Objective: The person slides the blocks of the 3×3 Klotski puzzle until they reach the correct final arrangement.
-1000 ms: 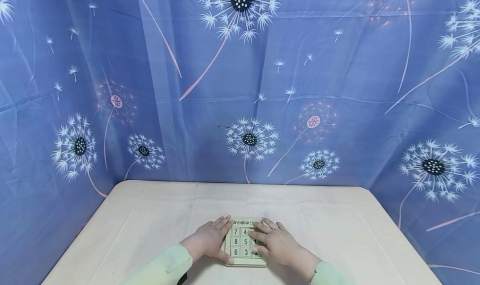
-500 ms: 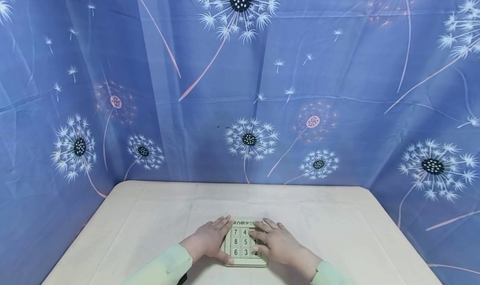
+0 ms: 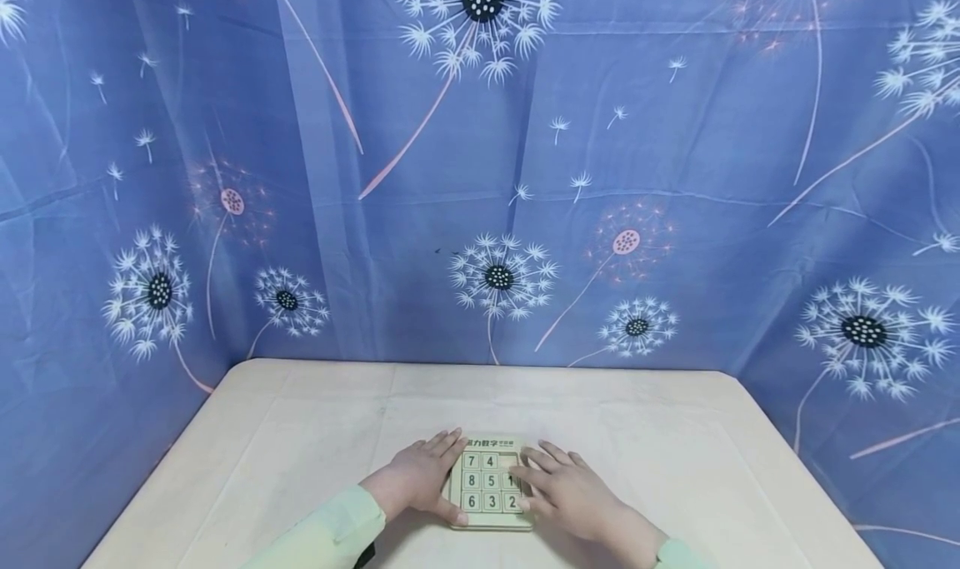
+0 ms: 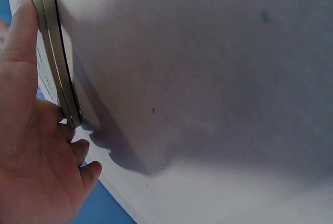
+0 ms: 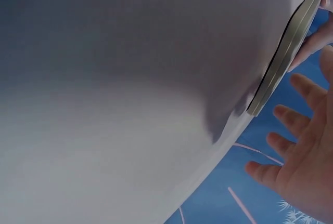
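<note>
A pale green sliding number puzzle lies flat near the table's front. Its rows read 7, 4 and an empty slot, then 8, 5, 1, then 6, 3, 2. My left hand holds the puzzle along its left side, thumb at the near corner and fingers at the far one. In the left wrist view that thumb lies against the frame's edge. My right hand is spread over the puzzle's right edge, fingertips close over the 1 tile and thumb by the 2 tile. The right wrist view shows its fingers apart and lightly bent.
A cream-covered table with rounded far corners extends around the puzzle. Blue curtains with a dandelion print rise behind it and on both sides. Light green sleeves cover the forearms.
My right hand has drawn back slightly to the right, uncovering the empty top-right slot and more of the 1 and 2 tiles. The left hand and puzzle stay in place.
</note>
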`<state>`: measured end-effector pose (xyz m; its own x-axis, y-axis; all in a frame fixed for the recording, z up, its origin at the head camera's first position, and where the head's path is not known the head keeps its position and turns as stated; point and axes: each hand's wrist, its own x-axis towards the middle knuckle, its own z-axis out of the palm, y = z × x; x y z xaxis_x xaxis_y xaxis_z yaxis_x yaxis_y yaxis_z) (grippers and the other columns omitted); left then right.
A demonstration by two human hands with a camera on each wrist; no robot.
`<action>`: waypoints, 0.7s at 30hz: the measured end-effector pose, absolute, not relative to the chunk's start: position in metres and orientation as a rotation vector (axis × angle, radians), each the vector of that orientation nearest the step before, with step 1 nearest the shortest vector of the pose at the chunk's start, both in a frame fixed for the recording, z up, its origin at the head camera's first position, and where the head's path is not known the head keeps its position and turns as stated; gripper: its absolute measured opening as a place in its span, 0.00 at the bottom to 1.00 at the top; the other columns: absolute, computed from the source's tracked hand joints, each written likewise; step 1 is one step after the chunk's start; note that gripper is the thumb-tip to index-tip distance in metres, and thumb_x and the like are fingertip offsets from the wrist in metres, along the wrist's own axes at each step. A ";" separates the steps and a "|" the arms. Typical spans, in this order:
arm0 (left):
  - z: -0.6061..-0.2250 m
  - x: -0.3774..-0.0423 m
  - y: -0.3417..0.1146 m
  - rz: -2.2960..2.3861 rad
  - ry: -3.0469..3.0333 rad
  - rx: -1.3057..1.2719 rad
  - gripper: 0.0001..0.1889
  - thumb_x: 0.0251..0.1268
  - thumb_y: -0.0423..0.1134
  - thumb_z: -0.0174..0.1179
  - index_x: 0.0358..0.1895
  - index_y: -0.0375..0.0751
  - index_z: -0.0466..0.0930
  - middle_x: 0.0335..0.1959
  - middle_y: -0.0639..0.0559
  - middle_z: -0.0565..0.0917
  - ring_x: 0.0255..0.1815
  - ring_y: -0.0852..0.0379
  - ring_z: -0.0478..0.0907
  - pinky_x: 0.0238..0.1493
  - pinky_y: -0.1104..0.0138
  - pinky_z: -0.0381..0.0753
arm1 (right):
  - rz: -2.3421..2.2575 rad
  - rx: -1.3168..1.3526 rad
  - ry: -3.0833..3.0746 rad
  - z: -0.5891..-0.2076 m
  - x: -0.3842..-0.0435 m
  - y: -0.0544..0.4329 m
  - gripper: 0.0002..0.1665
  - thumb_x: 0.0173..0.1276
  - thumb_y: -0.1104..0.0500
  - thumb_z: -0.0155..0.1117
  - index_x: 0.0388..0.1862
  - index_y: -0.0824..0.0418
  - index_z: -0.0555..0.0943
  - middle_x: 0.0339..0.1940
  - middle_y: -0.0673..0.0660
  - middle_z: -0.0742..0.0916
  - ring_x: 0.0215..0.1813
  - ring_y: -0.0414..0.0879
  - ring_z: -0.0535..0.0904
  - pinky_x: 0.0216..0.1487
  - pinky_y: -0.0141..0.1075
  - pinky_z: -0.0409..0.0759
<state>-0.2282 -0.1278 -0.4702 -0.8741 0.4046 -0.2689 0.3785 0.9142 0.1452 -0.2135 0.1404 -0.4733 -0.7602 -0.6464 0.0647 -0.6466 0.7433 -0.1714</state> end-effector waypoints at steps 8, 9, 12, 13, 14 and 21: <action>-0.471 -0.228 -0.128 0.144 2.788 0.590 0.62 0.44 0.74 0.71 0.80 0.42 0.60 0.84 0.47 0.60 0.85 0.47 0.57 0.82 0.51 0.65 | 0.276 1.097 -2.926 -0.476 -0.204 0.144 0.35 0.74 0.31 0.53 0.69 0.50 0.79 0.73 0.61 0.80 0.75 0.67 0.72 0.67 0.72 0.74; -0.471 -0.228 -0.128 0.150 2.786 0.588 0.62 0.43 0.74 0.71 0.80 0.41 0.59 0.84 0.47 0.60 0.85 0.47 0.57 0.82 0.51 0.65 | 0.280 1.097 -2.930 -0.476 -0.204 0.144 0.36 0.74 0.30 0.53 0.69 0.50 0.79 0.73 0.61 0.79 0.75 0.67 0.72 0.67 0.72 0.74; -0.471 -0.228 -0.129 0.158 2.783 0.582 0.62 0.43 0.73 0.72 0.80 0.41 0.59 0.84 0.47 0.60 0.85 0.47 0.57 0.83 0.51 0.65 | 0.289 1.095 -2.941 -0.477 -0.202 0.144 0.36 0.74 0.30 0.53 0.69 0.49 0.79 0.73 0.61 0.79 0.76 0.67 0.71 0.67 0.72 0.74; -0.470 -0.228 -0.129 0.163 2.781 0.579 0.62 0.43 0.73 0.72 0.80 0.41 0.59 0.84 0.47 0.60 0.85 0.47 0.57 0.83 0.50 0.64 | 0.290 1.091 -2.947 -0.477 -0.201 0.144 0.35 0.74 0.30 0.53 0.69 0.49 0.79 0.74 0.60 0.79 0.76 0.66 0.71 0.68 0.72 0.74; -0.470 -0.228 -0.129 0.164 2.780 0.577 0.62 0.43 0.73 0.72 0.80 0.41 0.59 0.84 0.47 0.59 0.85 0.47 0.57 0.83 0.50 0.64 | 0.290 1.091 -2.948 -0.477 -0.200 0.145 0.35 0.74 0.31 0.53 0.69 0.49 0.79 0.74 0.60 0.79 0.76 0.67 0.71 0.68 0.72 0.74; -0.470 -0.228 -0.128 0.148 2.782 0.584 0.62 0.44 0.74 0.71 0.80 0.42 0.59 0.84 0.47 0.59 0.85 0.47 0.57 0.83 0.50 0.65 | 0.235 1.092 -2.915 -0.478 -0.196 0.146 0.33 0.74 0.31 0.53 0.68 0.47 0.80 0.72 0.59 0.81 0.74 0.66 0.74 0.65 0.71 0.76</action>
<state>-0.2283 -0.1278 -0.4701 -0.8744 0.4073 -0.2637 0.3769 0.9124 0.1595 -0.1962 0.1457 -0.4783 -0.7550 -0.6517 0.0717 -0.6548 0.7439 -0.1336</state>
